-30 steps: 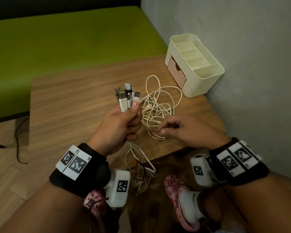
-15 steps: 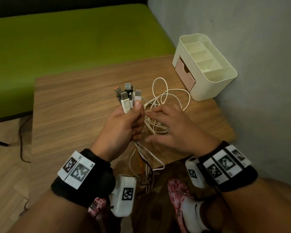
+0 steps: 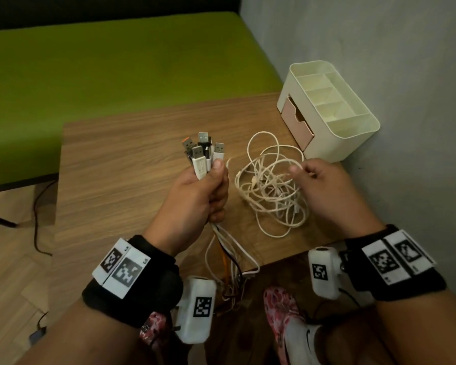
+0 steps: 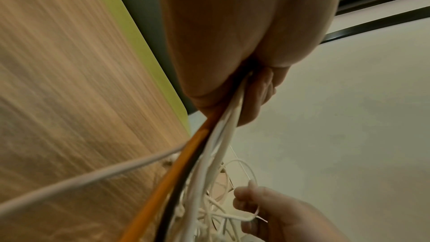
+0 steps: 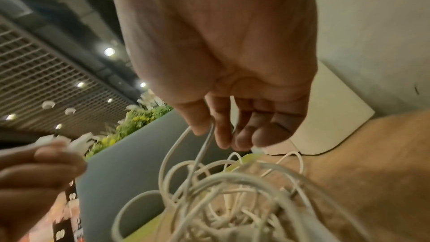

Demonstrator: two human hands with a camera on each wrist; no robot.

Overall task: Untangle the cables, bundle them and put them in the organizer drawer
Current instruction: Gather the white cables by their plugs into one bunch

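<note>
My left hand (image 3: 195, 196) is closed round a bunch of USB plug ends (image 3: 203, 154), thumb pressed on the front one, and holds them upright above the middle of the desk (image 3: 116, 159). Their cables (image 3: 229, 254) run down out of the fist and drop over the near edge of the desk. My right hand (image 3: 327, 191) has thumb and forefinger pinching one white strand lifted out of the tangle (image 3: 271, 191), which lies near the right edge, just short of the organizer (image 3: 353, 127) in the far right corner.

My worry is that a pull on this strand drags the whole tangle along rather than freeing one cable, tightening whatever knot sits in the middle. A hard pull could also slide the heap off the right edge. The dangling cables might snag below the desk or slip from my fist, since I am holding many at once.

I cannot trace where the pinched strand runs, nor whether it joins the bunch in my left hand. The hanging ends vanish behind the wrist camera. The pink drawer (image 3: 296, 125) looks slightly open, but its inside is hidden. The left wrist view is mostly palm.
</note>
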